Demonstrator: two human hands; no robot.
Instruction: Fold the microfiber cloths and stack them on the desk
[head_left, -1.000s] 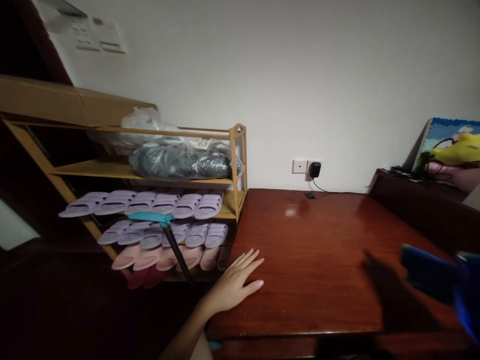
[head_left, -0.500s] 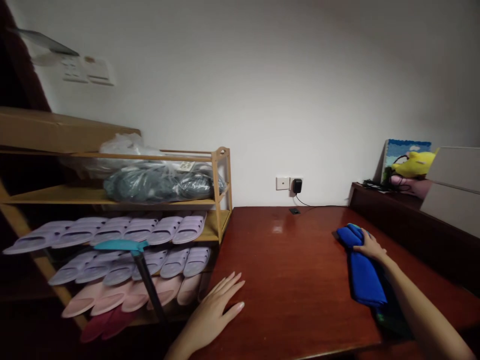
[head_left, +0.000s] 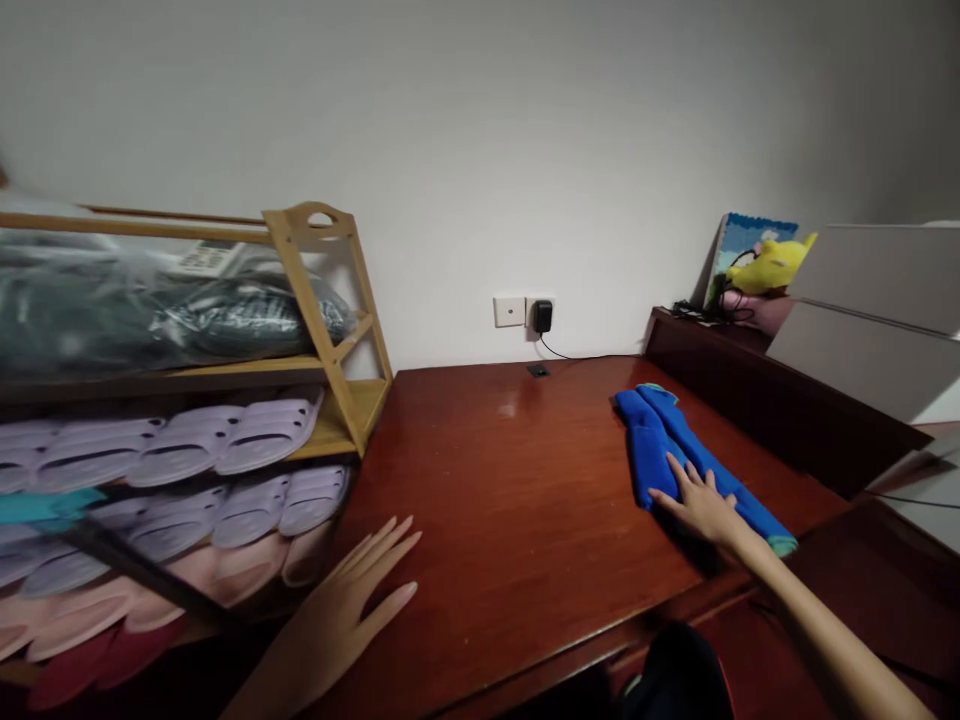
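A folded blue cloth (head_left: pixel 652 450) with green edging lies in long strips on the right side of the reddish-brown wooden table (head_left: pixel 487 500). My right hand (head_left: pixel 701 500) rests on its near part, fingers spread, not gripped around it. The cloth under my palm is hidden. At the table's left edge, my left hand (head_left: pixel 352 600) is open with its fingers stretched out, and nothing is in it. Whether it touches the tabletop I cannot tell.
A wooden rack (head_left: pixel 330 330) with several lilac slippers (head_left: pixel 262 435) and a plastic-wrapped bundle (head_left: pixel 225 310) stands at left. A black-and-teal handle (head_left: pixel 150 570) crosses before it. Behind the table is a plugged-in adapter (head_left: pixel 542 317). White boxes (head_left: pixel 870 330) and a yellow toy (head_left: pixel 769 265) sit at right.
The view has turned right and come closer. My right hand has shifted from the cloth's far end to its near part. A second blue strip now shows alongside the first. My left hand stays open.
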